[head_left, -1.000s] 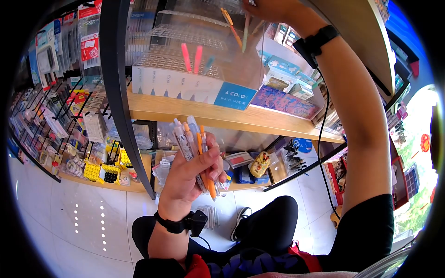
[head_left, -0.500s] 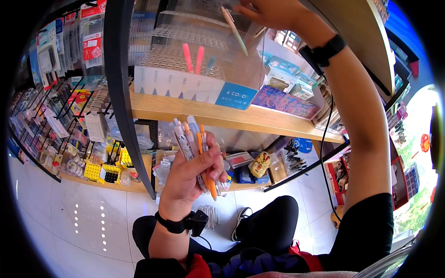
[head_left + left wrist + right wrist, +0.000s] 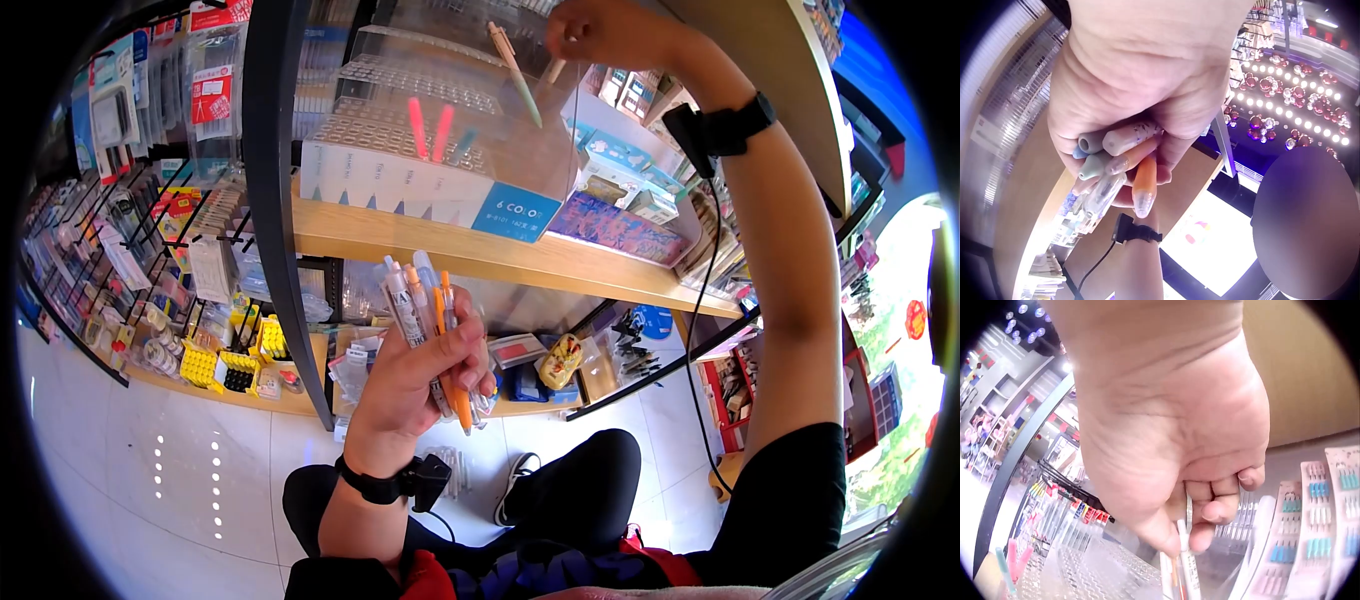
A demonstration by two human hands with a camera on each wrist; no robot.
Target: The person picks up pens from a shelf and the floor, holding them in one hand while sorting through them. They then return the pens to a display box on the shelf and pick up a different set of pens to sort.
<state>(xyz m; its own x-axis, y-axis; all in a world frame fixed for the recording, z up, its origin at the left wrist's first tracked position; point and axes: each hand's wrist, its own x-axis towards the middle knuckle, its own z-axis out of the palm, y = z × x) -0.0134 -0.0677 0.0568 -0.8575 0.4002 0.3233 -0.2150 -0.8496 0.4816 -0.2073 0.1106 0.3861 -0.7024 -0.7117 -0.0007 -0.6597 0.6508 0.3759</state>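
The bunch of pens (image 3: pixel 405 310) is in the left hand (image 3: pixel 410 385), by the front edge of the wooden shelf (image 3: pixel 480 262). The fingers and thumb wrap round the middle, which seems to keep the loose pens from sliding apart. The right hand (image 3: pixel 605 40) pinches a white pen (image 3: pixel 1191 575) near its end, near the right end of the pen holder (image 3: pixel 400 190). Two pink pens (image 3: pixel 441 133) stand in its small holes, which likely keep them from rolling off.
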